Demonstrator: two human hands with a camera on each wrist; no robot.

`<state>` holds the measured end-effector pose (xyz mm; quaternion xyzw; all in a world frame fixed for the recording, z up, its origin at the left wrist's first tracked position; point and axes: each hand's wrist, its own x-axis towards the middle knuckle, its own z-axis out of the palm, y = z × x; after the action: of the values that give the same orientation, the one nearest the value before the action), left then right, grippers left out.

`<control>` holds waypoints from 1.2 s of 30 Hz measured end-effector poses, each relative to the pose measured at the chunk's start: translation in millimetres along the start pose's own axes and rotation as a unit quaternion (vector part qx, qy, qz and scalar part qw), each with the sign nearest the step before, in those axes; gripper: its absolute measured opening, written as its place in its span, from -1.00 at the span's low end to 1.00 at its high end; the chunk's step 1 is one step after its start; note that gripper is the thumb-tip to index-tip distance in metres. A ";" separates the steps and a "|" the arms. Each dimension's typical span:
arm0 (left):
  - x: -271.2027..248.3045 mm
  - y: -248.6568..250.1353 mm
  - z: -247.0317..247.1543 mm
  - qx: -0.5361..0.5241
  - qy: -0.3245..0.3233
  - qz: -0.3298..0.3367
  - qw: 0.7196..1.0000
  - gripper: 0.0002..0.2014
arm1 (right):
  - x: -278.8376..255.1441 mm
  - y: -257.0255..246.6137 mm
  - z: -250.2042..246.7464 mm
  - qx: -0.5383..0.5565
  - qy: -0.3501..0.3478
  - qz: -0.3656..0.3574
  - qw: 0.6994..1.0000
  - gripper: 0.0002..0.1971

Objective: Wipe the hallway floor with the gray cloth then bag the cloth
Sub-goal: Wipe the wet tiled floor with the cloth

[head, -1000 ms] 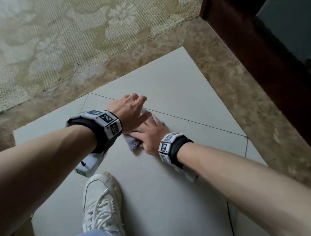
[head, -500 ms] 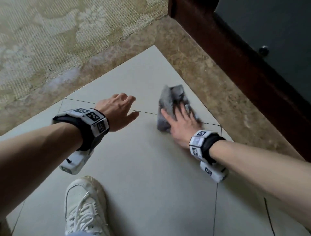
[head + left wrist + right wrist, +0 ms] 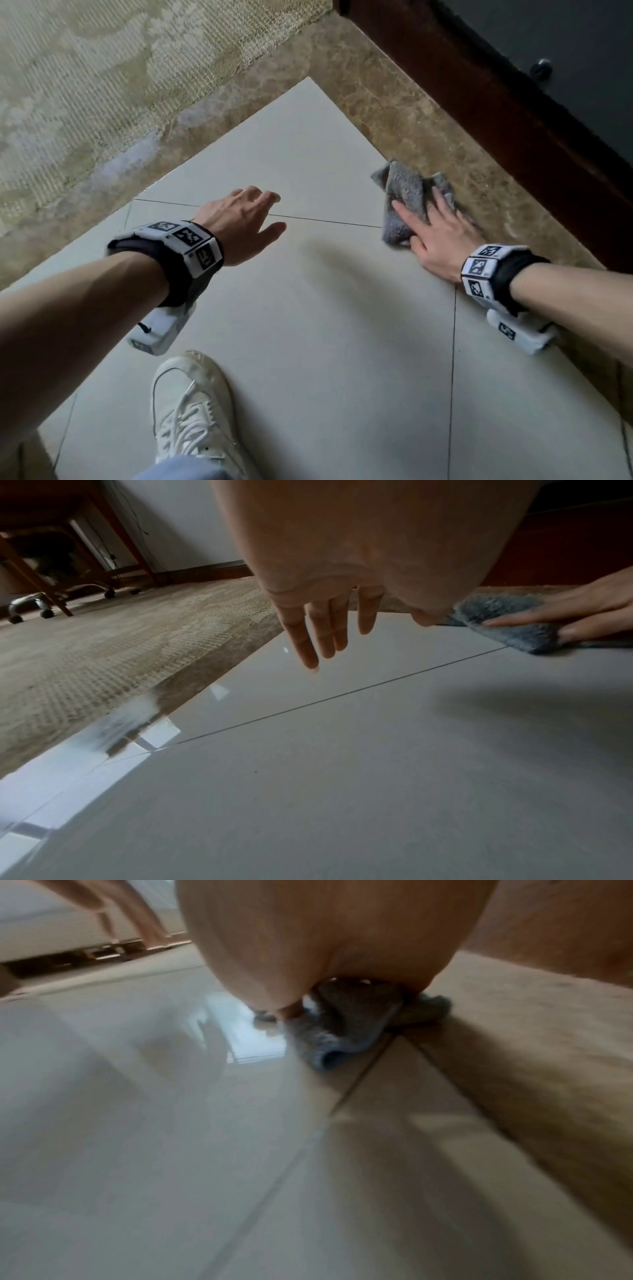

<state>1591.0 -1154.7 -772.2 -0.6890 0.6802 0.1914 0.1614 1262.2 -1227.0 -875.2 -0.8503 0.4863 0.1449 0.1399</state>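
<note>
So the cloth is bunched up under the right hand, which has its fingers laid out flat, pressing it down onto the floor right where the pale tile meets the brown marble border. The left hand is off to the side with nothing in it, fingers loose and spread, hovering just above the tile. The cloth looks like fluffy microfiber, soft and light, so I'd guess it crumples and slides easily; for bagging, pinching a raised fold on the far side of the right fingers should work. The tile is glossy and throws reflections, probably slick, with thin grout lines running between the two hands. Beyond the left hand there's a patterned rug, and past the right hand a dark wood frame. No bag in view yet.
</note>
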 end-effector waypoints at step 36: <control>-300.2 -176.9 112.3 -0.196 0.014 -0.378 0.905 -0.39 | 50.1 -363.2 20.9 -0.157 -0.063 -0.412 0.895 -0.23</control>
<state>1762.2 -833.7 -732.1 -0.9149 0.3194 0.2357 0.0737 1599.2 -1081.3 -878.3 -0.9744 0.0533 0.2020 0.0827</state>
